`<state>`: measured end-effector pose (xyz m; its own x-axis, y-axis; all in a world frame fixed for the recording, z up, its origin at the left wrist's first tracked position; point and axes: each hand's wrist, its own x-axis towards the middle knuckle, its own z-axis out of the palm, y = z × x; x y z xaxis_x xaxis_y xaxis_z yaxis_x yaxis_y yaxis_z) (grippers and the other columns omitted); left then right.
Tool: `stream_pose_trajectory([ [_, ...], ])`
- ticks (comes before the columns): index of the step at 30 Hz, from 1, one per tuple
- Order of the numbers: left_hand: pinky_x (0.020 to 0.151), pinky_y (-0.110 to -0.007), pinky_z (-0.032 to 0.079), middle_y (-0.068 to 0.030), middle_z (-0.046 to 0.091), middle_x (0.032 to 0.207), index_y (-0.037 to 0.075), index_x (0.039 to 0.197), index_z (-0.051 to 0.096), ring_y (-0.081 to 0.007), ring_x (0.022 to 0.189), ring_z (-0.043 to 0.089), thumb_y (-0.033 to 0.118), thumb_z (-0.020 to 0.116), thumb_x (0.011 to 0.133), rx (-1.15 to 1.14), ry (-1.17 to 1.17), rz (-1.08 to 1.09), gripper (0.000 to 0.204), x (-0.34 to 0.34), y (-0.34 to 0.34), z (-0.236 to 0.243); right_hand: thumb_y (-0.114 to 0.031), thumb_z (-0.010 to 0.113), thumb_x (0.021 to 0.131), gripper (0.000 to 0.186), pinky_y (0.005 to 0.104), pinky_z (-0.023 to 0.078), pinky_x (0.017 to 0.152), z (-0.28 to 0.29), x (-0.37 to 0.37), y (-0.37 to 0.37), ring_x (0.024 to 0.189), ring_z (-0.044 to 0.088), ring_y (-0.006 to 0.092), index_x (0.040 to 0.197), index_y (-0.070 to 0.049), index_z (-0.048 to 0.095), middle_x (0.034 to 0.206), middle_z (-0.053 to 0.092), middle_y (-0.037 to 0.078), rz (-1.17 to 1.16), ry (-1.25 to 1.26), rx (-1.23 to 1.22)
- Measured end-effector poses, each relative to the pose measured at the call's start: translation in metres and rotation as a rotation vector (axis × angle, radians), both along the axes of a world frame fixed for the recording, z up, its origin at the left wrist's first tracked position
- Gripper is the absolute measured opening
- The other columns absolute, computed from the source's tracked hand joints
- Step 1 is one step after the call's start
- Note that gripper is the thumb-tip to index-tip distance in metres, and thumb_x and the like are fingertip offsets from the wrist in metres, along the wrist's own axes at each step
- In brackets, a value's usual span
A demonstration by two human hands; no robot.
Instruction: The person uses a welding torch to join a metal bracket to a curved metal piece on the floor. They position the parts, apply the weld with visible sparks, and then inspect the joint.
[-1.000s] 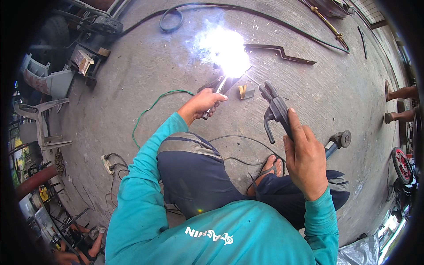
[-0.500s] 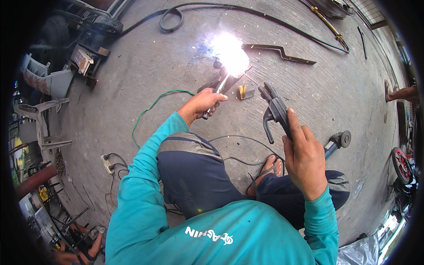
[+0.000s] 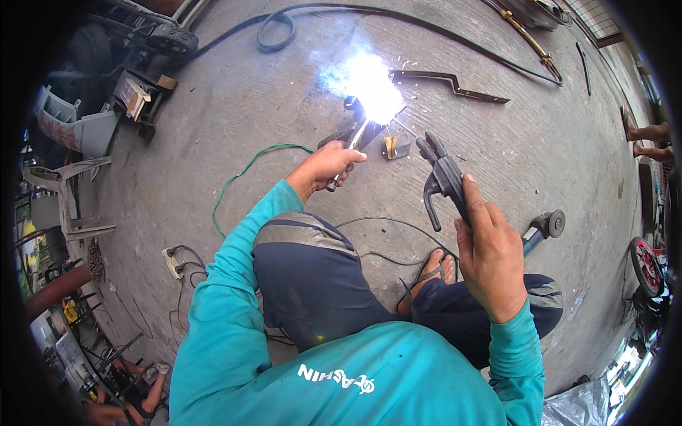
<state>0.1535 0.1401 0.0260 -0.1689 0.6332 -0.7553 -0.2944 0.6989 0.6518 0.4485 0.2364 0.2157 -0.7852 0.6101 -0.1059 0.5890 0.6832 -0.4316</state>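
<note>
My right hand is closed round a black welding electrode holder. A thin electrode runs from its jaws toward a glaring white arc. My left hand grips a silver metal bar, its upper end lost in the glare. Dark metal lies beside the bar, partly hidden by my fingers. From the arc's right side a bent dark flat bar lies on the concrete. A small grey and yellow block sits just below the arc. The joint itself is whited out.
An angle grinder lies right of my foot. A green wire and a power outlet block with cords are on the left. A black hose curves across the far floor. Another person's feet stand at the right edge.
The arc's glare has changed shape slightly, with more bluish smoke spreading to its upper left. Both hands stay nearly still. At the right edge, the other person's second foot has come into view.
</note>
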Motion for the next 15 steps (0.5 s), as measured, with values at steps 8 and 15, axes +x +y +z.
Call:
stream_pose_trajectory([
  [8, 0.047, -0.031, 0.040, 0.0007, 0.052, 0.070, 0.008, 0.089, 0.056, -0.0105, 0.054, 0.050, 0.025, 0.071, 0.098, -0.017, 0.018, -0.009, 0.024, 0.001, 0.000, 0.005, -0.003, 0.068, 0.093, 0.070, 0.0470, 0.050, 0.067, -0.001, -0.001, -0.001, 0.073, 0.063, 0.0370, 0.159, -0.007, 0.046, 0.089, 0.059, 0.018, -0.003, -0.030, 0.009],
  [15, 0.047, -0.031, 0.040, 0.0002, 0.052, 0.070, 0.008, 0.090, 0.057, -0.0105, 0.054, 0.050, 0.025, 0.071, 0.098, -0.014, 0.007, -0.006, 0.023, 0.000, 0.001, -0.001, -0.003, 0.068, 0.094, 0.069, 0.0479, 0.050, 0.067, -0.001, -0.001, -0.001, 0.074, 0.063, 0.0377, 0.159, -0.007, 0.046, 0.091, 0.060, 0.019, 0.003, -0.022, 0.008],
])
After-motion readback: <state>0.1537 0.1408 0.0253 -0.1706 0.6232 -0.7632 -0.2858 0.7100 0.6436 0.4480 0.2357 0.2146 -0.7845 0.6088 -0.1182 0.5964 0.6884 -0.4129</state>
